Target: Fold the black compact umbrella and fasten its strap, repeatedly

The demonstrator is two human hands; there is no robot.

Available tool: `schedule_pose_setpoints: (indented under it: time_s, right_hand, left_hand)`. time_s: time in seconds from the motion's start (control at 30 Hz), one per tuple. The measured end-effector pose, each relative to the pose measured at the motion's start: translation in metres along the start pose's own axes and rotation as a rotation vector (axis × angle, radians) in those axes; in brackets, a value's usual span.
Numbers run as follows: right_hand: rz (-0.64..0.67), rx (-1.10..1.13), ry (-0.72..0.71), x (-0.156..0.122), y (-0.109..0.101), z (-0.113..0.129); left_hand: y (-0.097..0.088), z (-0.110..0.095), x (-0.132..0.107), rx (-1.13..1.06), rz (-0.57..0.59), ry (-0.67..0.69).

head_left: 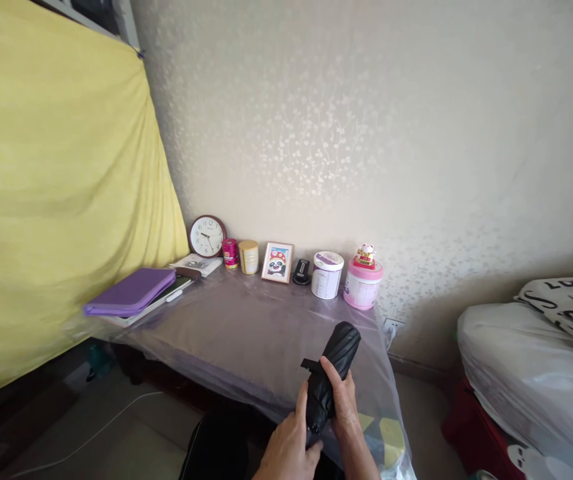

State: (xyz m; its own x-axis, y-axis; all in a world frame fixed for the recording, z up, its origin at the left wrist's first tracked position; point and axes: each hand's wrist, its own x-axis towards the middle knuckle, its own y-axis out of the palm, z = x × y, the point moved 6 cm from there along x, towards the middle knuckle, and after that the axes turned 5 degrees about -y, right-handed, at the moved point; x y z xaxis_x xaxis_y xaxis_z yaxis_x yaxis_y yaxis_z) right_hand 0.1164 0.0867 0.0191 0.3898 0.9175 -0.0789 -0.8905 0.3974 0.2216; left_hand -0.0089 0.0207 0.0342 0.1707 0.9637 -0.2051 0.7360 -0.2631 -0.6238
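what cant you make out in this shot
Head view:
Lower end of the folded umbrella: covered by the left hand and right hand.
Print on the white tin and pink tub: too small to read.
Items under the purple folder: mostly covered by it.

Both hands rise from the bottom edge, close together. The left hand (289,445) sits lower with its back to the camera, thumb raised along the umbrella (334,367) and fingers curled around its lower end. The right hand (345,403) is just above and to the right, thumb laid across the front, fingers wrapped behind, forearm bare.
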Motion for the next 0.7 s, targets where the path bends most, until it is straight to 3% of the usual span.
schedule_pose_setpoints:
  time_s: [0.13,0.2,0.37,0.6,0.7]
  right_hand:
    - [0.004,-0.019,0.011,0.002,-0.002,-0.003]
    - [0.010,-0.047,0.000,0.004,-0.002,-0.002]
    - [-0.018,-0.278,-0.113,0.014,-0.006,0.010]
    - [-0.036,-0.673,-0.420,0.023,-0.009,0.011]
    - [0.022,-0.770,-0.579,0.022,-0.003,0.009]
  left_hand:
    - [-0.004,-0.006,0.009,-0.327,0.066,-0.094]
    - [-0.001,-0.007,0.015,-0.362,0.090,-0.102]
    - [-0.008,-0.007,0.029,-0.097,-0.159,0.149]
    - [-0.007,0.008,0.042,0.321,-0.207,0.068]
    - [-0.005,0.009,0.045,0.428,-0.213,0.049]
